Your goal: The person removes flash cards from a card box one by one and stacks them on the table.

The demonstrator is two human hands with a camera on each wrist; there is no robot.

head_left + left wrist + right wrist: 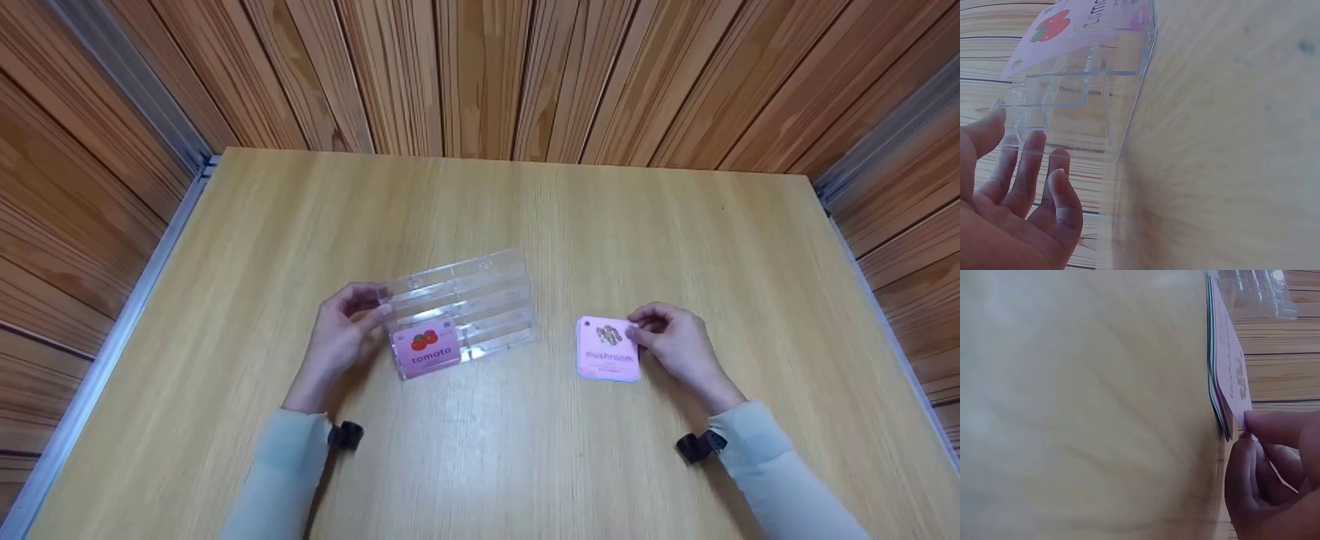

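Note:
A clear tiered card holder [480, 296] stands mid-table with a pink "tomato" card [426, 349] in its front slot. My left hand [373, 304] is at the holder's left end, its fingers relaxed and nearly straight, with the tips just at the clear wall [1072, 107]. The tomato card [1067, 22] shows at the top of the left wrist view. To the right lies a small stack of cards [607, 351] topped by a pink "mushroom" card. My right hand [637, 330] pinches that top card's right edge. The right wrist view shows the mushroom card [1230, 360] lifted slightly off the stack.
The light wooden table [480, 450] is boxed in by wood-panelled walls [480, 67] on three sides, with metal strips along the left and right edges. Black wrist straps sit on both pale sleeves.

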